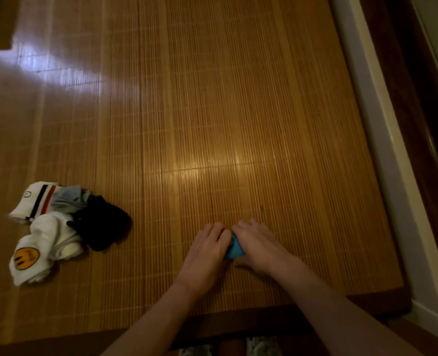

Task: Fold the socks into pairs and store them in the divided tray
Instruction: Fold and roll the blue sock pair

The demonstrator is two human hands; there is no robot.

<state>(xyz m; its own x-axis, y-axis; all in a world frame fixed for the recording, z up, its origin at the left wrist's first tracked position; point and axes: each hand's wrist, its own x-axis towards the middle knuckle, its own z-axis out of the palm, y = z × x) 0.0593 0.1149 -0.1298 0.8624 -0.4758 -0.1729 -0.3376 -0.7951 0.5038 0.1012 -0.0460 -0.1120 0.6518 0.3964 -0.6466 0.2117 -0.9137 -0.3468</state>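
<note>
Since it's only a small knitted bundle, the blue sock can be expected to weigh next to nothing and to be soft and squashy, so nothing can really get broken here tbh. It's springy stuff though, so a fold is likely to pop open once pressure is taken off. It's probably best gripped across the folded middle, thumb underneath and fingers on top, rather than by a loose end. On the smooth bamboo mat it could also be slid around a bit if pushed sideways.

Right now the sock is found near the front edge of the mat, sandwiched between both hands and mostly hidden by them. The left hand is laid over its left side, fingers fairly straight, pressing down. The right hand is wrapped over the right side, fingers on top and thumb tucked along the near edge, so it looks pinched there. Whether one sock or a pair is held can't be told. The sock pile is seen well apart, off to the left. No divided tray can be made out.
</note>
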